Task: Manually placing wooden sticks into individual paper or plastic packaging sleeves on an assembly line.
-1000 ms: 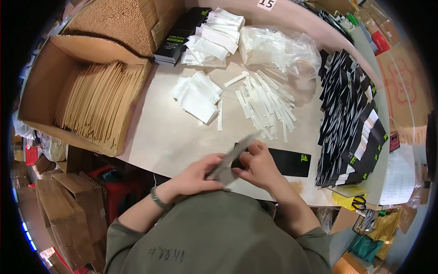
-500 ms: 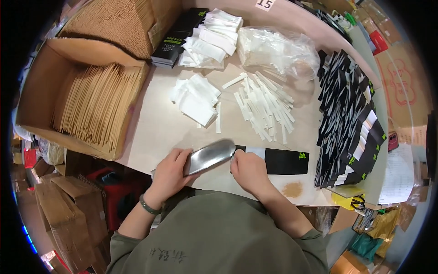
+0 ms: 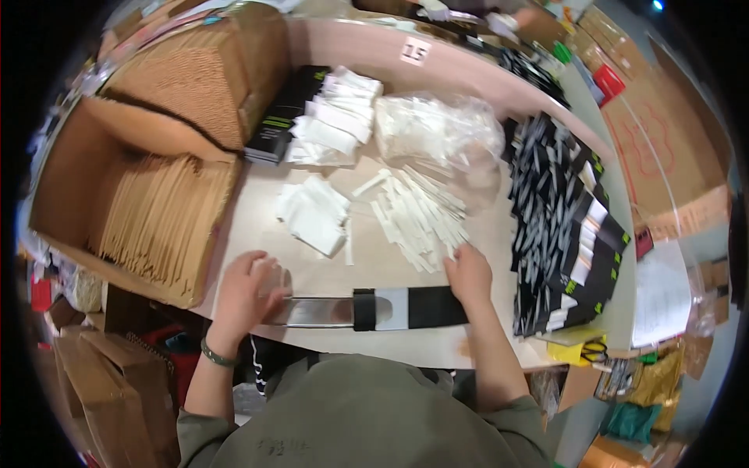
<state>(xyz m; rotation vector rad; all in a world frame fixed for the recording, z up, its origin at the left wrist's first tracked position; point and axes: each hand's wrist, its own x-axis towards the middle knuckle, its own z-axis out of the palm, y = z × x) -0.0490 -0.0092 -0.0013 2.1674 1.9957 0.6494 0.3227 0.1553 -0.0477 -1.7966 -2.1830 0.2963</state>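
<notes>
A shiny, long metal plate (image 3: pixel 316 311) lies along the table's front edge, its right end running into a black band (image 3: pixel 364 310). Right of the band, a black card sleeve (image 3: pixel 433 307) with a pale panel continues the line. My left hand (image 3: pixel 243 300) is over the metal's left end, fingers spread and partly blurred. At the right edge of a pile of white paper strips (image 3: pixel 417 222), my right hand (image 3: pixel 470 274) has its fingertips pressed together. Whether a strip is between them is hidden. A stack of white paper pieces (image 3: pixel 314 212) lies left of the strips.
An open cardboard box (image 3: pixel 58 187) of upright brown pieces stands at the left. Filled black sleeves (image 3: pixel 546 234) are heaped at the right. Further back are a clear plastic bag (image 3: pixel 441 129), black packets (image 3: pixel 273 132) and more white papers (image 3: pixel 331 125).
The metal plate has gone from tilted in my left hand to lying level on the table. My left hand has loosened and moved left; my right hand has left the sleeve for the strips.
</notes>
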